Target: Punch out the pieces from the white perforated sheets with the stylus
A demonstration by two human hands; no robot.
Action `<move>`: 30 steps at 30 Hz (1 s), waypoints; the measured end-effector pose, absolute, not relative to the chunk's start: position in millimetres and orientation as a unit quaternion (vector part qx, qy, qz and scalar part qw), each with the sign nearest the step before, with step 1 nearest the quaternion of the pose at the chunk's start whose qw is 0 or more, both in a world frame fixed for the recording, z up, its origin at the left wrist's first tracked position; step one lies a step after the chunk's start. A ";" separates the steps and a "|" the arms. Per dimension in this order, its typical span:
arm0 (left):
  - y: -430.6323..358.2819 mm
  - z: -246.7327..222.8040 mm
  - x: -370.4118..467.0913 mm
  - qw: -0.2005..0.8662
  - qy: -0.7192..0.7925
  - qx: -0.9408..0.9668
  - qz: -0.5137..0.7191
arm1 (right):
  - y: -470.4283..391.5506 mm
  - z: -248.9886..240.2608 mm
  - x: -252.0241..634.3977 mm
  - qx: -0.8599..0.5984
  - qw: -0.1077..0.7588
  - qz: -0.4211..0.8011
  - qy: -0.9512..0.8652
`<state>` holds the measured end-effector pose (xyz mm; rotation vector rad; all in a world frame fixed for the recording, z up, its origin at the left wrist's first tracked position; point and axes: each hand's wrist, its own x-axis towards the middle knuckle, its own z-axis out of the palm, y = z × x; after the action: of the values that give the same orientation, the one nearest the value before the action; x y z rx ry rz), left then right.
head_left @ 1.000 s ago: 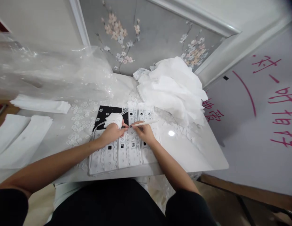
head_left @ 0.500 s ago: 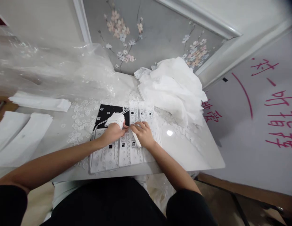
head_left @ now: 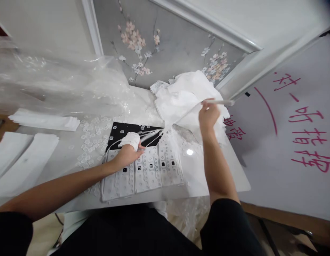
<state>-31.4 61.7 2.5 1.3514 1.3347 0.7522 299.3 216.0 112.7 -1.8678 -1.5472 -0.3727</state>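
Observation:
My left hand (head_left: 126,153), with white wrap around its fingers (head_left: 130,139), presses down on a white sheet of small moulded pieces (head_left: 143,170) lying over a black board (head_left: 119,129). My right hand (head_left: 208,115) is raised up and to the right, gripping a thin white stick (head_left: 220,102) and pulling a thin white strip (head_left: 178,121) off the sheet. The strip stretches from the sheet's top edge up to that hand.
A heap of white fabric-like scrap (head_left: 186,99) lies at the back right of the white table (head_left: 215,177). Loose small clear pieces (head_left: 91,131) are scattered left of the board. White stacks (head_left: 23,156) and a clear plastic bag (head_left: 55,81) fill the left. A whiteboard with red writing (head_left: 300,117) stands right.
My right hand left the sheet and rose up to the right with the stick, peeling a white strip away. More of the black board shows. My left hand stayed put.

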 end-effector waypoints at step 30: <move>70.6 7.9 -39.5 0.816 0.336 0.166 0.441 | 32.2 -0.2 102.5 -0.283 0.387 0.237 -0.845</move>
<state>-39.5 70.6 7.9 0.3543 0.7156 0.9409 102.5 32.2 -0.2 -0.7215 -2.1510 0.6040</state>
